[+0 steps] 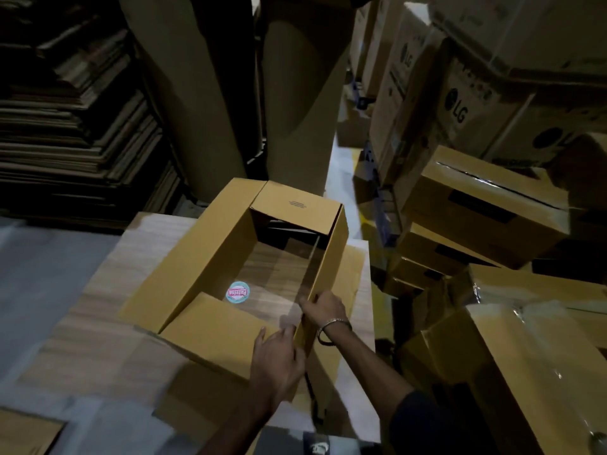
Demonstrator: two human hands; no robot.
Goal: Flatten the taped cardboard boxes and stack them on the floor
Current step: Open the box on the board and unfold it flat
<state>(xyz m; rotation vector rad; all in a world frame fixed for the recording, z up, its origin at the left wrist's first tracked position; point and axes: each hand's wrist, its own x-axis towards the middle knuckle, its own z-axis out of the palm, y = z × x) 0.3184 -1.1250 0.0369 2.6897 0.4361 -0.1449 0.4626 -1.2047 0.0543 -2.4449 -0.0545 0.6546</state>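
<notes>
Left hand [279, 353] lies flat on the near flap [216, 326]; right hand [323, 308] grips the right wall of the open box [210, 244] atop the flat stack [88, 323]. We'd say uneven pressure could skew the fold or slide it off.

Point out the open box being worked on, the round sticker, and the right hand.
open box [210, 244], head view: on its long left wall.
round sticker [237, 292], head view: on its centre.
right hand [325, 309], head view: on its back, gripping the box's right wall.
</notes>
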